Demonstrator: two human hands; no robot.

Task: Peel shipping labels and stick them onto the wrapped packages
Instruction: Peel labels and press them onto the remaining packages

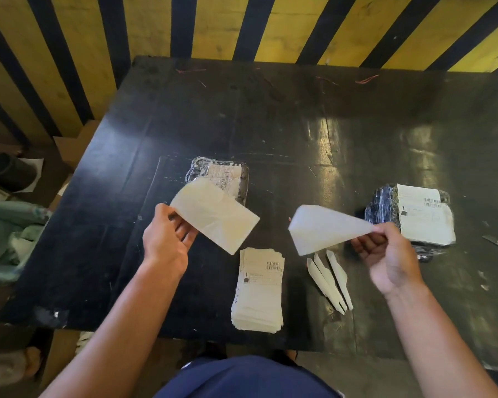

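Both hands are up over the scuffed black tabletop (270,124), each with a pale sheet in it: the left hand (167,237) pinches the near edge of a flat, cream-white rectangular sheet (216,215), fingers curled under it, while the right hand (385,254) pinches one corner of a second translucent white sheet (325,228) that fans out to the left and looks curled. Which is the sticky label and which the backing I cannot tell from here, since no print shows on either. The two sheets are well apart, so the peel looks done, and placing comes next. Beyond the left sheet lies a clear-wrapped dark package (217,178) that already carries a barcoded label; off to the right sits a bulkier dark wrapped bundle (411,215) with a white printed label on top. Between the forearms waits the stack of unpeeled printed shipping labels (259,291), and just beside it a few folded white backing strips (331,281). To do this well, I'd say: keep the adhesive face off the fingers, ditch the liner with the other strips, land one edge on the wrap first, then smooth across so no bubbles or creases cross the barcode.
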